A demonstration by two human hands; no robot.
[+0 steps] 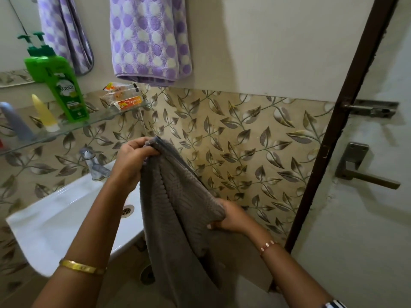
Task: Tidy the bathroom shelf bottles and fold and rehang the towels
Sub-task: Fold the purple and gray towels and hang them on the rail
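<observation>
A grey ribbed towel (178, 210) hangs in front of me, beside the sink. My left hand (131, 158) grips its top corner at about chest height. My right hand (231, 216) pinches a lower edge of the same towel, further right. A purple-and-white dotted towel (151, 41) hangs folded on the wall above. On the glass shelf (93, 123) stand a green pump bottle (62, 85), a yellow tube (44, 114), a grey tube (15, 123) and some small packets (122, 98).
A white sink (55, 218) with a chrome tap (93, 163) sits at the lower left. A mirror (13, 41) reflects the dotted towel. At the right is a door with a brown frame (347, 107), a bolt (373, 110) and a lever handle (367, 174).
</observation>
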